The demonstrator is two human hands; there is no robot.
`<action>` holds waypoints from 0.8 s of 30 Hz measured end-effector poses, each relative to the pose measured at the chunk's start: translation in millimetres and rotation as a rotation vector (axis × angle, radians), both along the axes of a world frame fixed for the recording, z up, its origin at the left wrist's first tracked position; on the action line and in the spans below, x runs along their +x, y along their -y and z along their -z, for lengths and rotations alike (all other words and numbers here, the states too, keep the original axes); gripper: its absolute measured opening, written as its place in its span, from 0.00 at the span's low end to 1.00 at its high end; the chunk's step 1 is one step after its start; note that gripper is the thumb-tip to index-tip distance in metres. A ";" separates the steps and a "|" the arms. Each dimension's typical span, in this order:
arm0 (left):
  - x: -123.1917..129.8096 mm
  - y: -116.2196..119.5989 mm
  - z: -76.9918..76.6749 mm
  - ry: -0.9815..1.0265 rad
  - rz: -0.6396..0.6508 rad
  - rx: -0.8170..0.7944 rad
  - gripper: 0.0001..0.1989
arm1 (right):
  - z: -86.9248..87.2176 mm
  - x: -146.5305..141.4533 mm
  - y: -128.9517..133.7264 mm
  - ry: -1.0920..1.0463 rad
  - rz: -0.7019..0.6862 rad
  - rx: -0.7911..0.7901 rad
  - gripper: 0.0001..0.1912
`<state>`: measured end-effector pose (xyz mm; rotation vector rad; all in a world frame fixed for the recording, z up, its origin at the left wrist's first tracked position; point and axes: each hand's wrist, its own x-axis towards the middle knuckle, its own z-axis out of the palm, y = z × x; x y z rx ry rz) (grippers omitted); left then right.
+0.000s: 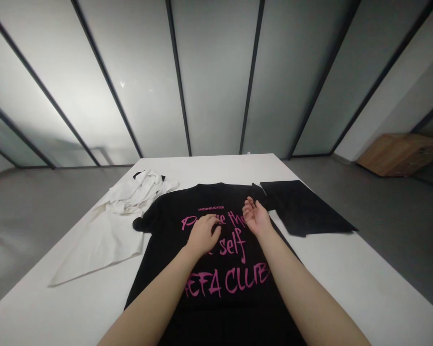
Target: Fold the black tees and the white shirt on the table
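Black tee (231, 288) w/ pink print lying flat on white desk (346, 293). Left hand (203, 235) palm down on print, loosely curled, no grip; right hand (256, 217) palm up, half open, empty. White shirt (111, 235) just left, black cloth (303, 206) right.

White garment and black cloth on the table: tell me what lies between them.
In the head view, a black T-shirt with pink lettering lies between the white garment and the black cloth.
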<state>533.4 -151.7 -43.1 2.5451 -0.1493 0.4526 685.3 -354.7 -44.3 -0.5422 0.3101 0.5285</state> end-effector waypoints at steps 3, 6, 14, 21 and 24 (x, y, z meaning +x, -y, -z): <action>-0.8 -5.6 5.3 -0.010 0.017 0.023 0.10 | -2.2 -8.0 -10.2 -0.041 -0.088 -0.022 0.10; 2.2 -13.2 7.4 -0.004 0.027 -0.002 0.10 | -9.7 -14.1 -13.6 0.023 -0.228 -0.144 0.08; 1.2 -11.9 4.2 -0.033 0.036 0.042 0.09 | -21.8 13.0 46.6 0.639 0.088 -1.630 0.23; 1.4 -12.7 2.2 -0.054 0.027 0.039 0.09 | -5.4 30.0 74.9 0.545 -0.185 -2.184 0.35; 1.1 -13.1 1.7 -0.061 0.027 0.034 0.09 | -7.6 37.2 78.8 0.515 -0.177 -2.211 0.31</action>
